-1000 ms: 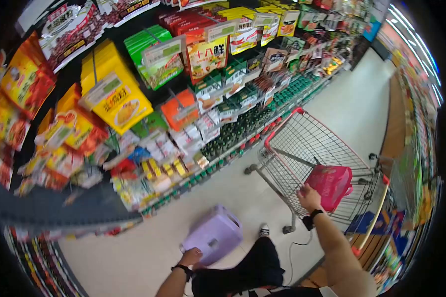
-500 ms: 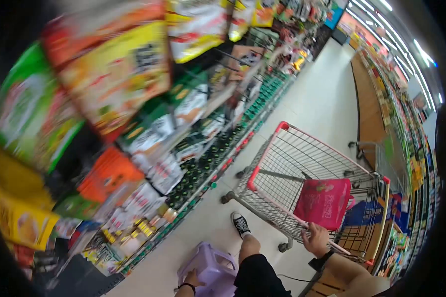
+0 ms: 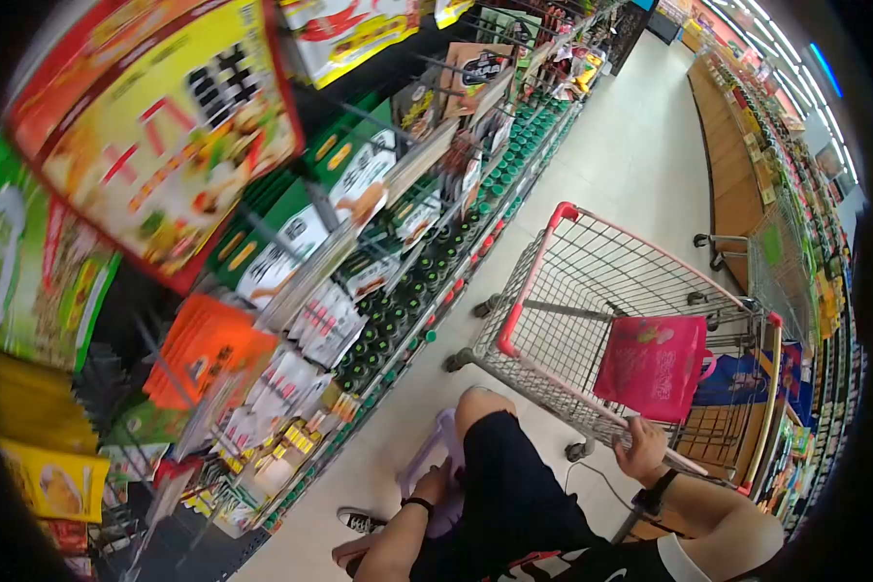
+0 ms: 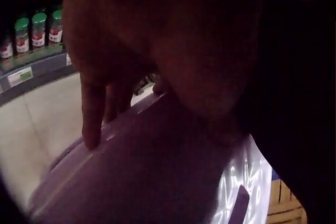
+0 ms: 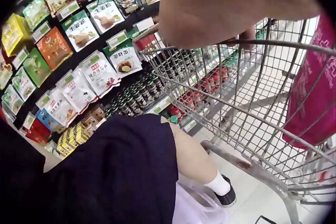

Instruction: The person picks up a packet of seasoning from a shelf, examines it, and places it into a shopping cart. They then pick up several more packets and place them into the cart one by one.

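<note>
In the head view, my left hand (image 3: 435, 485) is at the upper edge of a lavender plastic stool (image 3: 439, 436), largely covered by my arm and leg. The left wrist view shows the fingers hooked over the rim of the stool's broad surface (image 4: 142, 166). My right hand (image 3: 640, 451) grips the near top rail of a wire shopping cart (image 3: 563, 381). Inside the cart stands a bright pink bag (image 3: 650, 369) with a loop handle. From the right wrist camera, the right hand (image 5: 210, 8) is over the cart's rail (image 5: 294, 45), its fingertips partly hidden.
Shelves of seasoning packets (image 3: 165, 145) and green-capped bottles (image 3: 398, 330) line the left side. A second cart (image 3: 781, 262) is parked at the right, beside a wood-panelled display (image 3: 718, 165). Pale aisle floor (image 3: 630, 145) runs ahead. A thin cable (image 3: 606, 485) lies near the cart.
My right hand has moved from beside the pink bag to the cart's near rail. The stool has moved in under my body with my left hand on it. The shelf now appears closer.
</note>
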Available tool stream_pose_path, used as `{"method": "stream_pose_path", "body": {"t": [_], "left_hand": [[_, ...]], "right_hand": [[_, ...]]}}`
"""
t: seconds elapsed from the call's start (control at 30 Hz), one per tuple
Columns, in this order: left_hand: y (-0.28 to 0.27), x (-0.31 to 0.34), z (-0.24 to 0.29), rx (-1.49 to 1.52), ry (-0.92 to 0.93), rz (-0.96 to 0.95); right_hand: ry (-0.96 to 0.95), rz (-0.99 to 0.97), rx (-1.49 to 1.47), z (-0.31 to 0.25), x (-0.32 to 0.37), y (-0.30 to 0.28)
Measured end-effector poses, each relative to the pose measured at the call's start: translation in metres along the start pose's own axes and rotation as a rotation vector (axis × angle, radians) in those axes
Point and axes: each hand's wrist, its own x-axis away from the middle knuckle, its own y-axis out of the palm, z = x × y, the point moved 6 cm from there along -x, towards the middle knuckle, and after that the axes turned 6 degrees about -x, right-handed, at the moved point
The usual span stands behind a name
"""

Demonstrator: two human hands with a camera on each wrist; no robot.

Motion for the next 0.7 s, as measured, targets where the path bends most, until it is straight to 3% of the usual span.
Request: {"method": "stream_pose_path", "body": {"t": [0.2,0.33,0.4,0.43,0.5,0.57,0.63,0.7], "left_hand": [[-0.018,0.013,0.002,-0.010,0.007,0.014],[0.023,-0.035,-0.036,-0.130,0.099,0.052],[-0.020,0.001,-0.002,-0.038,0.084,0.353],[0.004,-0.020,-0.023,-0.068,0.123,0.342],[0.017,-0.010,-0.010,0.033,0.038,0.324],[-0.018,0.031,0.015,0.215,-0.159,0.221],[0.010,-0.001,-0.002,-0.137,-0.103,0.303],[0.003,0.017,0.006,-0.388,-0.065,0.424]], "right_hand": [[-0.033,0.067,0.028,-0.013,0.004,-0.007],[-0.076,0.103,0.048,-0.012,0.006,-0.002],[-0.130,0.143,0.070,-0.004,0.006,0.006],[-0.116,0.150,0.057,-0.002,0.010,0.009],[-0.121,0.094,-0.036,0.001,0.007,0.005],[-0.238,0.198,0.026,-0.017,0.012,-0.005],[-0.373,0.251,0.172,-0.022,0.016,-0.003],[-0.478,0.365,0.248,-0.040,0.019,0.018]]}}
